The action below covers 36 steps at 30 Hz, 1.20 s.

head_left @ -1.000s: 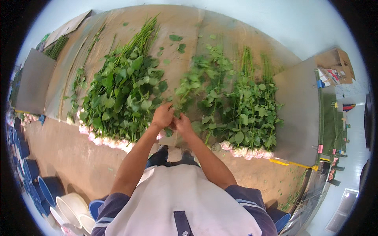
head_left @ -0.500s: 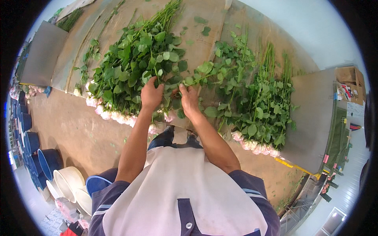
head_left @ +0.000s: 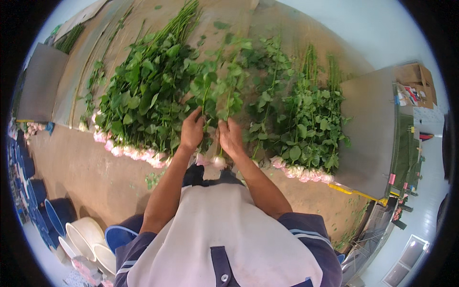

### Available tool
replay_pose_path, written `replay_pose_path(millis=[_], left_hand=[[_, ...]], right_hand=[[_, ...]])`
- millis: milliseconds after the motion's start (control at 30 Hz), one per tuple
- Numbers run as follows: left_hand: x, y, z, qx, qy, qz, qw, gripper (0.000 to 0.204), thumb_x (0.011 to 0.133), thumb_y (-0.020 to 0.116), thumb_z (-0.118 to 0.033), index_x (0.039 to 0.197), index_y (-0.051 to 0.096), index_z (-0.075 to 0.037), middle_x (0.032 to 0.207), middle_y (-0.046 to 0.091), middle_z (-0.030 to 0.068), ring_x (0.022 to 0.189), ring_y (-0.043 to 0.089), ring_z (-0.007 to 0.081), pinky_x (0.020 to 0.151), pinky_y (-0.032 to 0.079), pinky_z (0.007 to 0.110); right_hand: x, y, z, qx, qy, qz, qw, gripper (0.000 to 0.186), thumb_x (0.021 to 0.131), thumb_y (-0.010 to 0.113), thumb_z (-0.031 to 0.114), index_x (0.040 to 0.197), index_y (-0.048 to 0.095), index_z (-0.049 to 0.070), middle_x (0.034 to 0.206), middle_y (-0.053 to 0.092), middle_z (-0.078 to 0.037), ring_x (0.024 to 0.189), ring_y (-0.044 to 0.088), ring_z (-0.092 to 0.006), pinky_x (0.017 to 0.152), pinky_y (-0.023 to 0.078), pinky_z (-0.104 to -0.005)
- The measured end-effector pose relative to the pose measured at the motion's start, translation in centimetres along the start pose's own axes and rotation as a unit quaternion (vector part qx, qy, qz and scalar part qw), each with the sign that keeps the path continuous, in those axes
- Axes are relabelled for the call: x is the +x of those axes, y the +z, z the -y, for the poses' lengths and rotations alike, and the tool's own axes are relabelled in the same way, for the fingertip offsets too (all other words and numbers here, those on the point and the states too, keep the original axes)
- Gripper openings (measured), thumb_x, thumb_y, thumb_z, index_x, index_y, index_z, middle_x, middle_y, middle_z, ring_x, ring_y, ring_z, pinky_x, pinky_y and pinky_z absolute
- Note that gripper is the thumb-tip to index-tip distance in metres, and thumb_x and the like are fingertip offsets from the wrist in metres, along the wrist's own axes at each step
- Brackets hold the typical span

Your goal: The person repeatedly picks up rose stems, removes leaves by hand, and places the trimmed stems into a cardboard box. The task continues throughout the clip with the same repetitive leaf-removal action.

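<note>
Green and slender, a leafy rose stem (head_left: 205,98) is located at the person's bare left hand (head_left: 191,131). The fingers are closed on the stem; broad, oval leaves spread from it toward the far side of the flat brown surface (head_left: 234,16). A second green leafy stem (head_left: 233,79) is pinched between thumb and fingers of the bare right hand (head_left: 231,137); its foliage is blurred.

Two rounded, pale rose blooms (head_left: 218,162) are positioned between the wrists, near the surface's front edge: one creamy white, the other pinker. From where I stand, I cannot tell which bloom belongs to which stem.

Left of the hands: a dense heap of dark green, leafy roses (head_left: 143,95), bare stem ends bunched at the far side, blush-pink heads lined along the near edge. Right of the hands: a smaller group of green-leaved, pink-headed roses (head_left: 311,124), oriented the same way, beside a flat grey panel (head_left: 368,138).
</note>
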State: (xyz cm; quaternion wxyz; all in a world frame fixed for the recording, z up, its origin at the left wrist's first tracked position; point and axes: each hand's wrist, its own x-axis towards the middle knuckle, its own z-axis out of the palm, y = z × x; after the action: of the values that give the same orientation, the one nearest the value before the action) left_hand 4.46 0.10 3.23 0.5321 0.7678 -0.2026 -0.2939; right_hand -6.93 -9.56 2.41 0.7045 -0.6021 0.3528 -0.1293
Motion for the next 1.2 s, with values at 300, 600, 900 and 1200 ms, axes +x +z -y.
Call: replay_pose_path(millis=[300,600,900,1200], left_hand=[[2.3,3.4,4.1,-0.001,-0.057,0.066,0.996,0.039,0.087,0.056,-0.019,0.121,0.057,0.001,0.113,0.063,0.0221,0.105,0.060,0.0342,0.091,0.044,0.036],[1.5,4.6,0.4,0.223,0.053,0.089,0.969,0.042,0.092,0.048,-0.032,0.112,0.060,0.002,0.096,0.066,0.0220,0.094,0.063,0.0341,0.082,0.046,0.039],[0.6,-1.7,-1.1,-0.062,-0.090,0.108,0.988,0.047,0.096,0.052,-0.039,0.128,0.054,-0.005,0.113,0.062,0.0085,0.089,0.059,0.0165,0.080,0.049,0.036],[-0.7,-4.1,0.8,0.032,-0.078,0.029,0.996,0.036,0.097,0.051,-0.034,0.113,0.060,-0.003,0.073,0.051,-0.0007,0.056,0.040,0.0079,0.050,0.034,0.028]], right_hand=[[1.6,-2.0,-4.5,0.076,0.193,-0.032,0.978,0.017,0.097,0.045,0.019,0.095,0.053,0.004,0.066,0.052,-0.005,0.060,0.053,-0.0187,0.055,0.044,-0.0356],[0.4,-0.6,-3.2,0.061,0.142,-0.086,0.984,0.019,0.088,0.052,0.016,0.091,0.059,-0.001,0.083,0.062,-0.011,0.075,0.058,-0.0192,0.067,0.046,-0.0344],[-16.6,-18.5,17.7,-0.110,-0.052,-0.092,0.988,0.024,0.090,0.053,0.015,0.110,0.055,0.002,0.094,0.059,-0.015,0.074,0.061,-0.0232,0.072,0.051,-0.0391],[-34.4,-38.1,32.6,-0.260,-0.043,-0.411,0.873,0.045,0.087,0.053,0.003,0.132,0.052,0.009,0.096,0.067,-0.012,0.063,0.060,-0.0128,0.060,0.053,-0.0299]])
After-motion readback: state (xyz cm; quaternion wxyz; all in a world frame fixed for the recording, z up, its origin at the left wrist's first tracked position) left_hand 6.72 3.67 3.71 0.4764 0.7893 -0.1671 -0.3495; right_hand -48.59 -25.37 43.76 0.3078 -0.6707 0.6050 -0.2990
